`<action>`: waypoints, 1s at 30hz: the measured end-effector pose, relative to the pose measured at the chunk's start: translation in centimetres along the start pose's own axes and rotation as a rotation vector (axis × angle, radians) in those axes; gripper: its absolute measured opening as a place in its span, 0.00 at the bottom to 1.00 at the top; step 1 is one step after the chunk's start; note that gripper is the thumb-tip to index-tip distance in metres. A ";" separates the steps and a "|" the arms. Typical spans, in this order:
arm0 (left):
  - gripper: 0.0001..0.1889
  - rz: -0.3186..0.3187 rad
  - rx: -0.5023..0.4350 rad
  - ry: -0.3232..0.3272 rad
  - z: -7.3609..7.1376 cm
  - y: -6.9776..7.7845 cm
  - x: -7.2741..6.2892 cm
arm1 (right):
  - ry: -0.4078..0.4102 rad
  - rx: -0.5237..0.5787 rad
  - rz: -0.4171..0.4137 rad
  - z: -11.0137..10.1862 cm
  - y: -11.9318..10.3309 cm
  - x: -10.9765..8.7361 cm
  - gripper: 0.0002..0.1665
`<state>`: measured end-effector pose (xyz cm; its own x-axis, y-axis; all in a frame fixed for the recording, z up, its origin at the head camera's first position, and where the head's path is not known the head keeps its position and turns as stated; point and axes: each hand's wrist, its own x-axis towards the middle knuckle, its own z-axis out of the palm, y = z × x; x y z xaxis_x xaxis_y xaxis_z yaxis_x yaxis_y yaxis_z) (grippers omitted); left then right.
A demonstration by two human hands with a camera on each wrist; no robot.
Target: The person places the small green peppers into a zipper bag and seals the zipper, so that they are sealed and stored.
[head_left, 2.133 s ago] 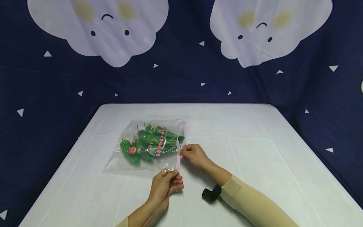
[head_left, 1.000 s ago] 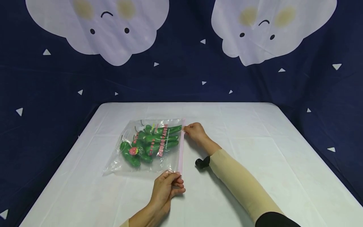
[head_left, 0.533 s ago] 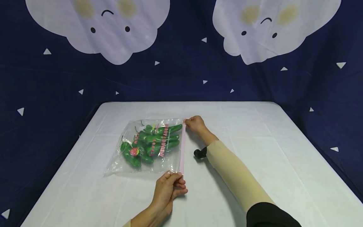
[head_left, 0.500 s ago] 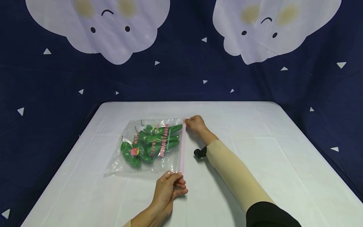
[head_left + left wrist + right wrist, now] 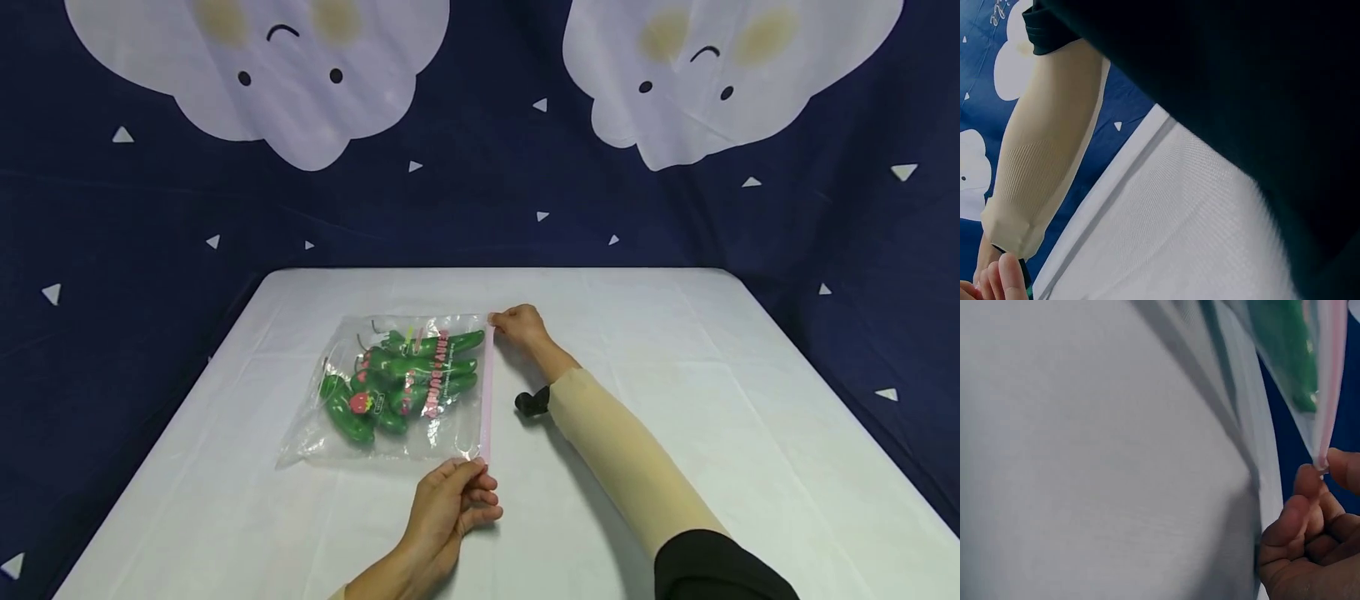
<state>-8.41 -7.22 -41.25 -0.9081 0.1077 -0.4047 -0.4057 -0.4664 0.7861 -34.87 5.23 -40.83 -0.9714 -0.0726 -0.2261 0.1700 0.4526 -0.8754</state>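
A clear zip bag (image 5: pixel 457 437) with red printed lettering lies on the white table, left of centre in the head view. Inside it are several green chili peppers (image 5: pixel 408 367), stems toward the left. The bag's pink zip strip (image 5: pixel 487 400) runs straight along its right side. My left hand (image 5: pixel 450 508) pinches the near end of this strip between thumb and forefinger. At the far corner, my right hand (image 5: pixel 522 327) pinches the strip's other end; the right wrist view shows thumb and fingertip on the pink-edged corner (image 5: pixel 1324 459). Only fingertips (image 5: pixel 1010 275) show in the left wrist view.
The white table (image 5: pixel 637 458) has a rounded far edge, with a dark blue cloud-print cloth (image 5: pixel 480 217) hanging behind it. A black wrist-worn device (image 5: pixel 532 402) sits beside the right sleeve (image 5: pixel 622 450).
My right hand has slid away from me along the pink strip, from its middle to the far corner. The bag's edge now lies straighter and has shifted slightly right. My left hand keeps its pinch.
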 end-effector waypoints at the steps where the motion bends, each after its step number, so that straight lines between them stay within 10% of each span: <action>1: 0.08 -0.006 0.001 -0.009 0.0 0.0 0.0 | -0.012 0.001 0.003 0.0 -0.1 -0.1 0.19; 17: 0.23 -0.056 0.068 -0.145 0.3 0.5 -0.5 | -0.069 0.025 -0.127 -3.7 0.5 -4.5 0.19; 25: 0.20 0.230 0.275 -0.120 0.8 3.9 1.2 | 0.009 -0.100 -0.313 -5.7 0.9 -8.4 0.19; 30: 0.14 0.528 0.612 -0.021 0.5 6.5 2.8 | 0.074 -0.212 -0.401 -6.6 1.2 -10.8 0.19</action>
<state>-13.68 -9.53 -37.01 -0.9951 0.0268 0.0951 0.0974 0.1019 0.9900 -25.27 12.41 -36.57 -0.9642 -0.2187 0.1503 -0.2516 0.5741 -0.7792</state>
